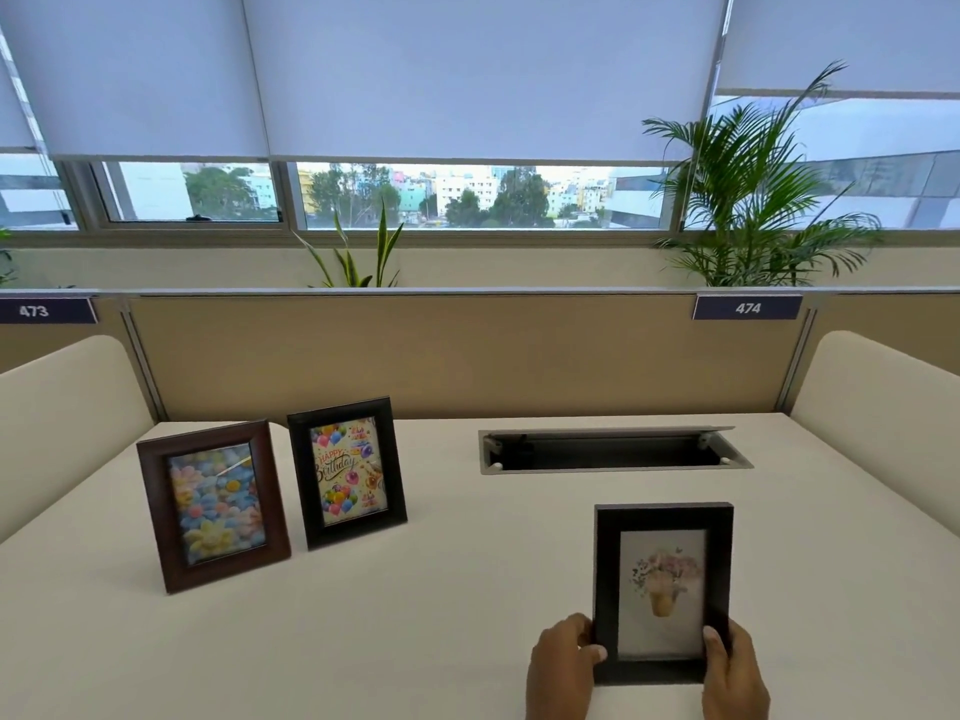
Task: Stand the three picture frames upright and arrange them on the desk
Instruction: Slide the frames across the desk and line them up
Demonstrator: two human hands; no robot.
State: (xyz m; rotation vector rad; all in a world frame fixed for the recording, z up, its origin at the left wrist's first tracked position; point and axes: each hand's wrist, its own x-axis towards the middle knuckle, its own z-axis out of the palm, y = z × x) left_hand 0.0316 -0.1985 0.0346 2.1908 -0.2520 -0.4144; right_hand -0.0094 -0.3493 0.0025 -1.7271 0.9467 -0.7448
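Observation:
Two frames stand upright at the left of the white desk [426, 605]: a brown frame with a pastel flower picture [213, 505] and, just right of it and slightly farther back, a black frame with a "Happy Birthday" balloon picture [347, 472]. Near the desk's front right, a third black frame with a flower-pot picture [663, 592] is held upright, facing me. My left hand [563, 665] grips its lower left corner. My right hand [732, 672] grips its lower right corner, thumb on the front border.
An open cable tray slot [613, 452] is set into the desk behind the held frame. A tan partition [467, 356] closes off the back of the desk, with white curved side dividers [872, 402] at left and right. Plants stand behind the partition under the window.

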